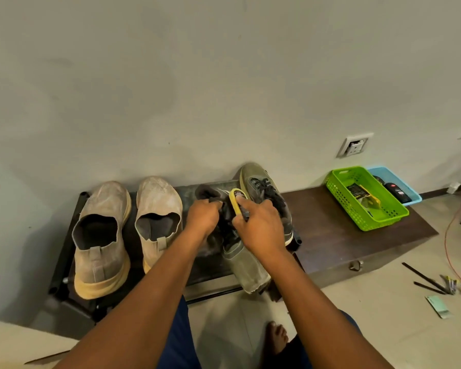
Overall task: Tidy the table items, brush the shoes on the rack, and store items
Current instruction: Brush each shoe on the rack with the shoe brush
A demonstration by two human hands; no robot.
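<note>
A dark shoe rack [64, 249] stands against the wall. Two beige slip-on shoes [101, 235] [159, 217] sit on its left half. On its right half lie two grey-green laced sneakers; one [261, 187] leans on its side near the wall, and the other [248, 265] lies under my hands with its heel toward me. My left hand [201, 217] grips that sneaker at its dark laced upper. My right hand [261, 225] holds a yellow shoe brush [236, 199] against the same shoe.
A low dark wooden table [357, 243] adjoins the rack on the right. On it stand a green basket [383, 217] holding a packet and a blue basket [413, 198] with dark items. Pens and a paper slip [439, 310] lie on the floor at right. My bare foot [277, 339] is below.
</note>
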